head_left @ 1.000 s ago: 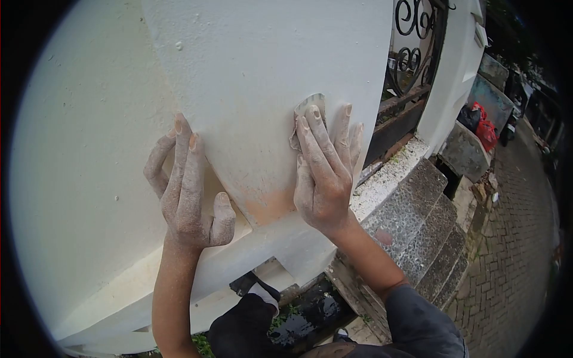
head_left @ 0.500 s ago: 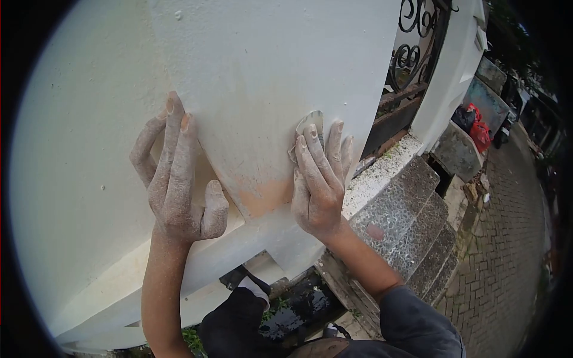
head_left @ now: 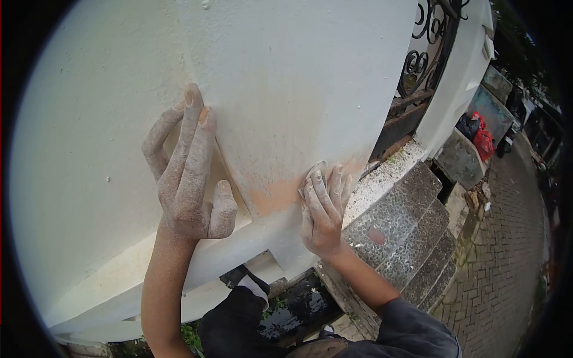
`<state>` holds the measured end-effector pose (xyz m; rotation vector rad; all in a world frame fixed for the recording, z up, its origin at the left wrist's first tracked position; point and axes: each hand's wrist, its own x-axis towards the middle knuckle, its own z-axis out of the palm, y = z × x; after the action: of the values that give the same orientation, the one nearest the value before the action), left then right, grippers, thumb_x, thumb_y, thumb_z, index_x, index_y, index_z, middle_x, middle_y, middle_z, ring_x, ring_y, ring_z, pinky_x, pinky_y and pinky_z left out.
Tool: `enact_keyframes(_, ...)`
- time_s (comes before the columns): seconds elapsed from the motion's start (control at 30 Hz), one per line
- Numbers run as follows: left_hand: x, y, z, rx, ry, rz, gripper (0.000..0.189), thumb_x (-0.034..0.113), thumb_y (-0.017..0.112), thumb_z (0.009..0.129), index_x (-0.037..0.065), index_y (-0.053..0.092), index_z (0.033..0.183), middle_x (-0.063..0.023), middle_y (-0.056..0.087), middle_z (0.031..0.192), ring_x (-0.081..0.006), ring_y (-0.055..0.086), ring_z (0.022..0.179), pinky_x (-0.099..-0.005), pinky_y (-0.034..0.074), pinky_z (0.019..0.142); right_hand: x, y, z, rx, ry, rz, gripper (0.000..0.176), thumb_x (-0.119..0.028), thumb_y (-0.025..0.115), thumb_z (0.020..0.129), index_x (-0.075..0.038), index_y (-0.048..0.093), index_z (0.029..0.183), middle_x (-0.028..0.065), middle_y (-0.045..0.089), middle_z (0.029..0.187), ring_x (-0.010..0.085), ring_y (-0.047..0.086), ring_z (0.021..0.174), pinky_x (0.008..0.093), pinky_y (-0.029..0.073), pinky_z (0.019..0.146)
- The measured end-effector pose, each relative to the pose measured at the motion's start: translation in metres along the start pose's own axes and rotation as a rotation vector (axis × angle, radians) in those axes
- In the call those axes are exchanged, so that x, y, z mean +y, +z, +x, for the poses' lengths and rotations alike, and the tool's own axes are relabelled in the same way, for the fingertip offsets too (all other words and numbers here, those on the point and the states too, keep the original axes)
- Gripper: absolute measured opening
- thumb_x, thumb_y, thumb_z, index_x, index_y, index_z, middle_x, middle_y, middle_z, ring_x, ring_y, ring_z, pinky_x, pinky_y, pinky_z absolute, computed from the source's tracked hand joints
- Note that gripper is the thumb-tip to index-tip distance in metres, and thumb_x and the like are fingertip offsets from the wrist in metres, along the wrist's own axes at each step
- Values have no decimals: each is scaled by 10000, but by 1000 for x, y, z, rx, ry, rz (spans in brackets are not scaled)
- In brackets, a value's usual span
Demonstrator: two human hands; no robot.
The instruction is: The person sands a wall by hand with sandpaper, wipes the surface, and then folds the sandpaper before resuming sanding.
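My left hand (head_left: 185, 173), coated in pale dust, rests against the edge of the white wall (head_left: 262, 77). Its fingers point upward, stretched out and slightly bent, with the thumb apart; nothing shows in it. Lower down on the right, my right hand (head_left: 325, 212) presses a small folded piece of sandpaper (head_left: 314, 173) flat on the wall. Most of that sheet is hidden under the fingers. Between the two hands, a bare orange-tan patch (head_left: 271, 198) with scratches shows through the white paint, and a fainter tan band reaches past the right fingertips.
Speckled stone steps (head_left: 391, 238) rise beside the wall on the right, below a dark scrolled iron gate (head_left: 412, 89). Under me lies a water-filled drain (head_left: 304, 304). A brick-paved lane (head_left: 495, 256) runs at far right, with red and black bags (head_left: 482, 138) beyond the steps.
My right hand has slid down the wall with the sandpaper, uncovering more of the tan band. My left hand keeps its place on the wall edge while the view has shifted slightly.
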<state>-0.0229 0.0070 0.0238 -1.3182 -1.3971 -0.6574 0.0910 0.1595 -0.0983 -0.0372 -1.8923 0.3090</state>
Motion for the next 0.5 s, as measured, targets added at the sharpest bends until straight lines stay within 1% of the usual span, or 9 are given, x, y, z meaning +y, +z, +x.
enact_keyframes(0.07, 0, -3, 1, -28, 10, 4, 608, 169, 412, 640, 1, 442, 1223, -199, 426, 1281, -291, 360, 1196, -403, 262, 1002, 2, 0, 1, 13, 27, -5, 400, -5, 523, 732, -63, 567, 1125, 72, 464, 1278, 409, 200, 1283, 593, 10, 998)
enact_keyframes(0.13, -1, -6, 1, -87, 36, 7, 638, 215, 444, 678, -40, 382, 1260, -235, 366, 1315, -313, 293, 1225, -422, 228, 1022, -12, -15, 52, 47, -12, -80, 390, 35, 495, 740, 7, 537, 1126, 144, 444, 1278, 415, 200, 1280, 569, 51, 1012)
enact_keyframes(0.17, -2, -5, 1, -80, 39, 4, 643, 210, 444, 672, -40, 381, 1261, -236, 365, 1315, -312, 291, 1226, -422, 226, 1023, -17, -19, 69, 63, -32, -118, 385, 55, 481, 744, 42, 522, 1127, 179, 434, 1277, 418, 200, 1279, 557, 71, 1018)
enact_keyframes(0.23, -3, -4, 0, -72, 45, -1, 653, 201, 444, 660, -40, 378, 1263, -239, 364, 1315, -311, 287, 1229, -420, 222, 1025, -17, -19, 65, 49, -20, -102, 374, 52, 478, 748, 45, 526, 1119, 182, 439, 1272, 414, 204, 1279, 557, 69, 1018)
enact_keyframes(0.27, -3, -2, 0, -41, 35, -10, 642, 181, 433, 639, -22, 404, 1248, -222, 389, 1302, -299, 325, 1213, -413, 242, 1014, -16, -18, 63, 46, -19, -92, 369, 51, 477, 750, 47, 528, 1114, 184, 441, 1269, 412, 206, 1279, 557, 68, 1018)
enact_keyframes(0.33, -2, 2, 0, 21, 26, -24, 634, 139, 412, 598, 16, 455, 1218, -186, 440, 1276, -277, 401, 1181, -398, 282, 992, -5, -9, 20, -4, 7, -55, 381, 51, 474, 750, 44, 522, 1128, 175, 432, 1280, 402, 185, 1289, 554, 56, 1020)
enact_keyframes(0.37, -1, 2, 0, 19, 25, -31, 641, 141, 414, 592, 13, 453, 1218, -187, 438, 1277, -276, 399, 1185, -399, 280, 995, 1, -4, -3, -29, 18, -37, 388, 51, 473, 749, 43, 518, 1135, 170, 428, 1286, 397, 174, 1294, 553, 50, 1021)
enact_keyframes(0.43, -1, 1, 0, 17, 21, -41, 655, 145, 418, 580, 7, 450, 1219, -189, 435, 1279, -275, 395, 1193, -401, 276, 1001, -3, -5, 6, -15, -2, -66, 405, 62, 472, 741, 38, 517, 1143, 161, 419, 1297, 390, 164, 1298, 556, 46, 1019)
enact_keyframes(0.5, -1, 1, 0, 7, 7, -46, 664, 149, 420, 571, 4, 451, 1218, -193, 433, 1280, -274, 384, 1205, -402, 269, 1006, -4, -13, 37, 12, -21, -115, 402, 67, 472, 741, 37, 521, 1139, 160, 420, 1297, 391, 171, 1296, 559, 50, 1018)
